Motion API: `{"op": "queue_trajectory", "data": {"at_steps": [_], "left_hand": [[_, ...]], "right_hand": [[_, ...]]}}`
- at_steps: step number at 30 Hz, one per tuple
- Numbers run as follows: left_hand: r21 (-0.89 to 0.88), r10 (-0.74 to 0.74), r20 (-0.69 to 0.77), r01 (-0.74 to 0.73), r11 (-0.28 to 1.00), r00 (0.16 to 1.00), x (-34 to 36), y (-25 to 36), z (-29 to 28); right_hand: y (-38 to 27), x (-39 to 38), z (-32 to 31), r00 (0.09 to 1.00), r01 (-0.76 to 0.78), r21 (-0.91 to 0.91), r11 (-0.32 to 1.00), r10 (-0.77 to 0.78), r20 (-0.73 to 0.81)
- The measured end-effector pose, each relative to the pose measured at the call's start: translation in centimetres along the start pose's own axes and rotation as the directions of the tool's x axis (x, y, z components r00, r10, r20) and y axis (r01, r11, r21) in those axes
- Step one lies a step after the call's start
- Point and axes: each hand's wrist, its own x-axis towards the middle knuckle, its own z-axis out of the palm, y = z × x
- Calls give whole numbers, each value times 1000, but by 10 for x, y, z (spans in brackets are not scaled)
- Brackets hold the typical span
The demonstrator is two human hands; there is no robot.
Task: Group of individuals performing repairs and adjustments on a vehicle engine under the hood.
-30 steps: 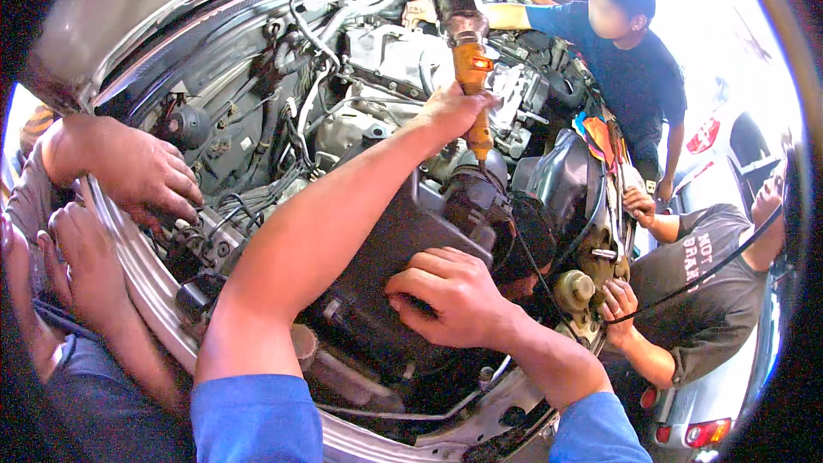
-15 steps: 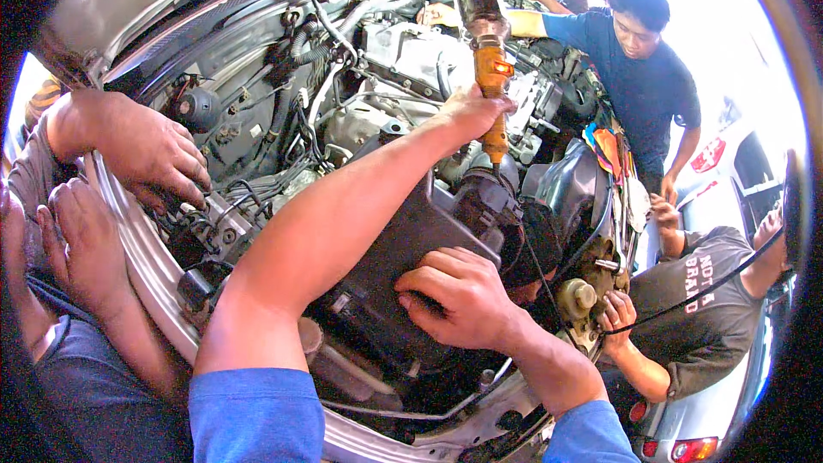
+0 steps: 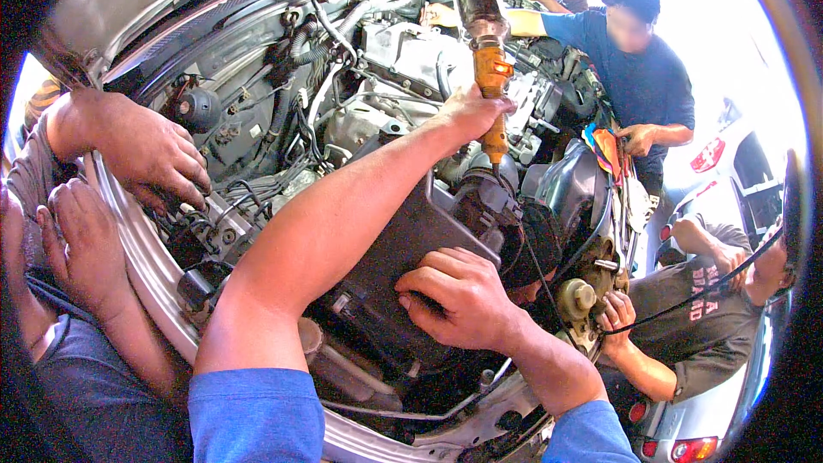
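Note:
My left hand [image 3: 477, 114] is raised over the engine, its fingers wrapped round the orange handle of a work lamp [image 3: 493, 69]. The lamp stands nearly upright, dark hood on top, with a cord leaving the handle's lower end. Below it and to the right, my right hand [image 3: 454, 296] rests on a black plastic housing [image 3: 390, 236]. Its fingers are loosely curled, with nothing seen in them; the far fingertips are hidden. A black intake part [image 3: 487, 197] lies between the lamp's lower end and a person's dark-haired head [image 3: 533, 244], which is low in the bay.
Another person's hands [image 3: 167, 154] are at the fender on the left. On the right, a person's hand [image 3: 617, 313] grips the front edge beside a round brass-coloured part [image 3: 576, 298]. A person in dark blue [image 3: 639, 77] stands beyond, near an orange cloth [image 3: 607, 150]. The raised hood [image 3: 146, 0] hangs upper left.
The person in dark blue has lifted a hand from low down to the orange cloth. The person in grey at the right has brought an arm across the chest. My hands stay put.

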Motion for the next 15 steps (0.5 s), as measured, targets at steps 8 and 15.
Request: {"op": "queue_trajectory", "data": {"at_steps": [8,15], "left_hand": [[-35,-21,-16,20,999,1000,2,-5,-1],[-25,-3,-40,1,1000,999,2,-6,1]], "right_hand": [[-1,0,0,1000,3,11,1000,-3,5],[-1,0,0,1000,0,7,1000,0,9]]}}
